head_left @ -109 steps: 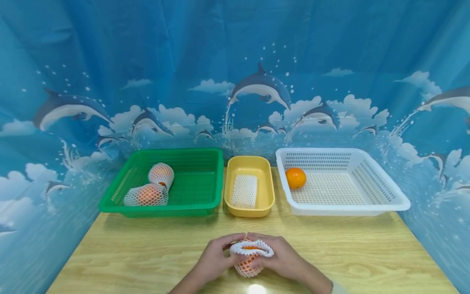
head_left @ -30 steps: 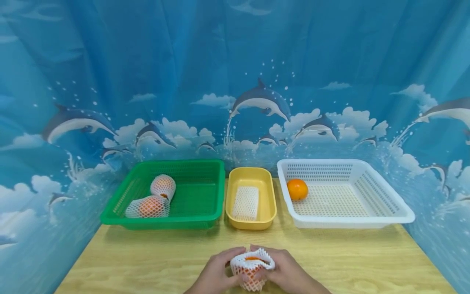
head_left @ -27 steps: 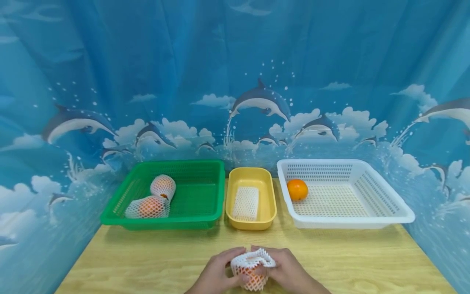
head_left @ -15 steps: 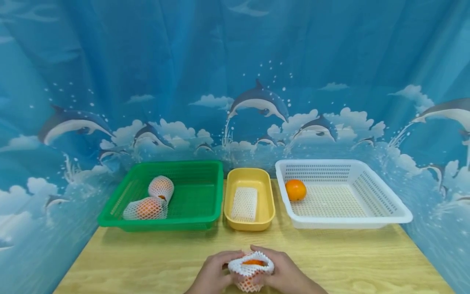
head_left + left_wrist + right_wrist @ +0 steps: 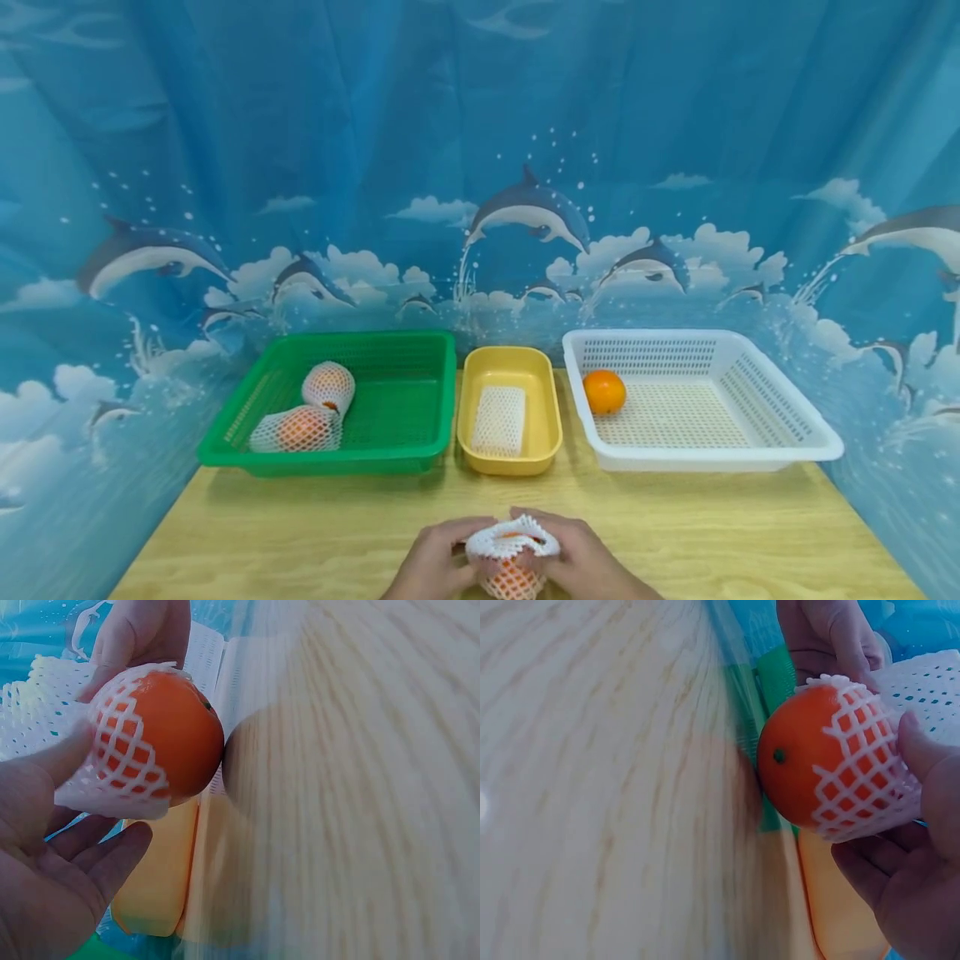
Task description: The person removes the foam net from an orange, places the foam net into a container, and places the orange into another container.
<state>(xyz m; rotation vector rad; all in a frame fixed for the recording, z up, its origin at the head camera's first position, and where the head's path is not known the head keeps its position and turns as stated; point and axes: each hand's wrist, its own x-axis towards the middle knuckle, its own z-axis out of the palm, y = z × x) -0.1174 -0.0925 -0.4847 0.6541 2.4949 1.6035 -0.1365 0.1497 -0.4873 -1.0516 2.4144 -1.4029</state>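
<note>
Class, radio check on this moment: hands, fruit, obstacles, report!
Left hand, right hand: both gripping net. Orange: partly inside, one end bare. Nothing visible in the way.

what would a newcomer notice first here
Probably the blue dolphin backdrop filling the head view's upper part. Then the bare orange inside the white basket at its left end, and, low centre, the partly netted orange held by the left hand and right hand.
</note>
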